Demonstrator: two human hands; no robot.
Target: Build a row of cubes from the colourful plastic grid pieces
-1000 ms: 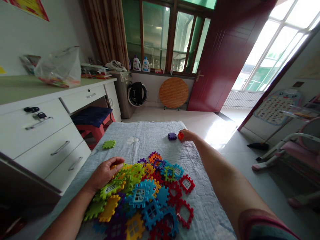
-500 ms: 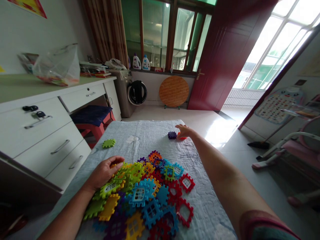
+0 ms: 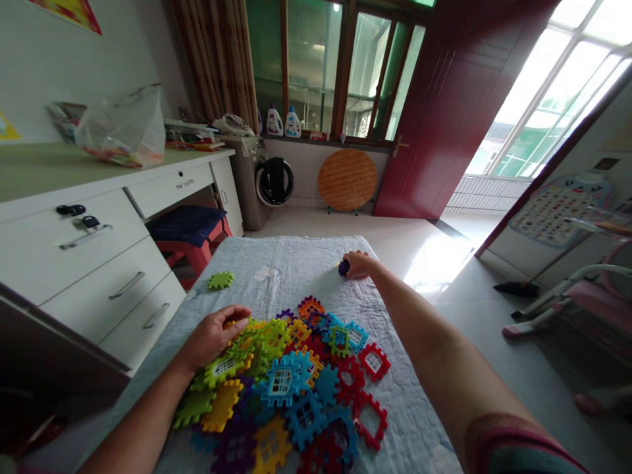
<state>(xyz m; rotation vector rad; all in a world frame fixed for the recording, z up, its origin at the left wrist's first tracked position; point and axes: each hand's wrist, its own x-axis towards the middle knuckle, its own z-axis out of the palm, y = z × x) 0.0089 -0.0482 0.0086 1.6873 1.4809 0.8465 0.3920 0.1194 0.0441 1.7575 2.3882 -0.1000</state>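
Note:
At the far right of the cloth-covered table, my right hand point(image 3: 358, 264) has its fingers closed round a dark purple interlocking block point(image 3: 343, 268), which it partly hides. A small bit of yellow shows beside its fingertips. My left hand point(image 3: 220, 334) lies on the left edge of a heap of plastic building pieces, thumb and fingers a little apart over yellow and lime pieces point(image 3: 269, 337). In the heap are blue window pieces point(image 3: 281, 382), red frames point(image 3: 371, 421), a yellow plate point(image 3: 223, 405) and purple pieces point(image 3: 234, 449). One green piece point(image 3: 220, 281) sits alone at far left.
A pale quilted cloth point(image 3: 291, 263) covers the table. To the left stand a white desk point(image 3: 148, 191) with drawers and a red stool point(image 3: 190, 230) with a dark cushion. A washing machine point(image 3: 247, 178), a round wooden tabletop point(image 3: 347, 180) and a pink chair point(image 3: 600, 296) stand farther off.
My right hand has moved slightly left and closed round the purple block. The orange-red piece formerly under it is now hidden. My left hand stays on the heap; the view has shifted slightly.

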